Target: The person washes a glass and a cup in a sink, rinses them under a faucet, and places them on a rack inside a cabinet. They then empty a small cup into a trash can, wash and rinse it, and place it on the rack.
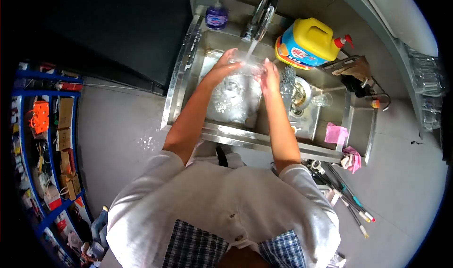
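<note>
Grip state unclear: left hand [225, 66], right hand [270, 74] face each other, water stream [251, 48] between, tap [261, 14] just beyond both.

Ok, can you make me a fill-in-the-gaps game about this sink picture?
1. The left hand and the right hand are held under running ____.
2. The big jug at the back of the sink is mostly ____ in colour.
3. The soap bottle at the sink's back corner is ____ in colour.

Missing words: water; yellow; purple.
</note>
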A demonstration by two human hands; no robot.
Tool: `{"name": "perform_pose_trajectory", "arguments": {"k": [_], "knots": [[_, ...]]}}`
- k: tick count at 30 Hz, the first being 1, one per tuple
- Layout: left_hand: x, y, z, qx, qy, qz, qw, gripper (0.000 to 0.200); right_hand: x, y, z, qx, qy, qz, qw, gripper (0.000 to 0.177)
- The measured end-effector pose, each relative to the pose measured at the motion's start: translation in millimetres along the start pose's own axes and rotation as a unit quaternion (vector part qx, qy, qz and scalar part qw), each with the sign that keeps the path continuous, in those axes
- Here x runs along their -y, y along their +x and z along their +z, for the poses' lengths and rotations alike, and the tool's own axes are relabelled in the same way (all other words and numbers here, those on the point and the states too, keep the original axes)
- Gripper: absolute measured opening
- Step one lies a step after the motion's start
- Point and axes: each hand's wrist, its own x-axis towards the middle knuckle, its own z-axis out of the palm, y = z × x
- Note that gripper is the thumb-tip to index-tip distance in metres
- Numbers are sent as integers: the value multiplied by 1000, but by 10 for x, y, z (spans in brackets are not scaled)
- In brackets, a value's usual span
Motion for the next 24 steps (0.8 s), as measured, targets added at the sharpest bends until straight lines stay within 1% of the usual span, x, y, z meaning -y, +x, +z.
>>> {"name": "perform_pose_trajectory", "arguments": {"k": [1, 2, 4, 5, 8, 9, 12, 13, 15, 16, 17, 18, 19, 20, 21, 22, 23, 24], "knots": [[-376, -130, 79, 1, 16, -38, 999, 81, -176, 114, -140, -11, 84, 103, 991, 39], [-403, -129, 77, 17, 36, -1, 999, 85, -297, 192, -202, -21, 164, 205, 965, 39], [-328, -108, 58, 50, 74, 72, 993, 93, -416, 83, -58, -10, 243, 220, 945, 45], [-294, -93, 63, 45, 76, 80, 993, 99, -461, 36, 21, -3, 280, 228, 932, 48], [-340, -172, 140, -17, 142, 99, 985, 99, -644, 77, 69, 35, 323, 231, 917, 45], [-213, -137, 149, -16, 107, 123, 986, 98, -773, 191, -52, 130, 393, 281, 866, 44], [-179, -148, 295, -33, 78, 110, 990, 92, -920, 218, 66, 68, 304, 226, 923, 45], [-168, -67, 313, -43, 56, 115, 991, 83, -823, 135, 143, 84, 268, 252, 926, 52], [-227, -41, 352, -96, 73, 70, 990, 81, -518, -54, 216, 100, 118, 287, 945, 57], [-299, -86, 375, -127, 81, 46, 987, 79, -421, -111, 235, 110, 40, 304, 945, 60], [-293, -100, 372, -119, 111, 64, 985, 79, -500, 51, 131, 41, -62, 237, 969, 62], [-287, -90, 351, -116, 144, 83, 979, 79, -359, 16, 95, 71, -92, 157, 981, 61], [-371, -133, 372, -115, 231, 109, 960, 81, -169, -37, 55, 136, -22, 156, 978, 63], [-380, -162, 406, -136, 277, 131, 942, 85, 123, -121, 118, 187, 24, 202, 961, 64], [-281, -110, 376, -131, 306, 165, 929, 89, 251, -157, 168, 195, 24, 191, 962, 64], [-280, -114, 386, -136, 323, 177, 920, 91, 407, -229, 268, 205, 10, 186, 961, 58], [-294, -148, 426, -138, 338, 190, 911, 93, 426, -160, 285, 222, -47, 180, 957, 50], [-374, -187, 480, -150, 328, 187, 914, 82, 406, -84, 276, 233, -100, 170, 952, 43]]}}
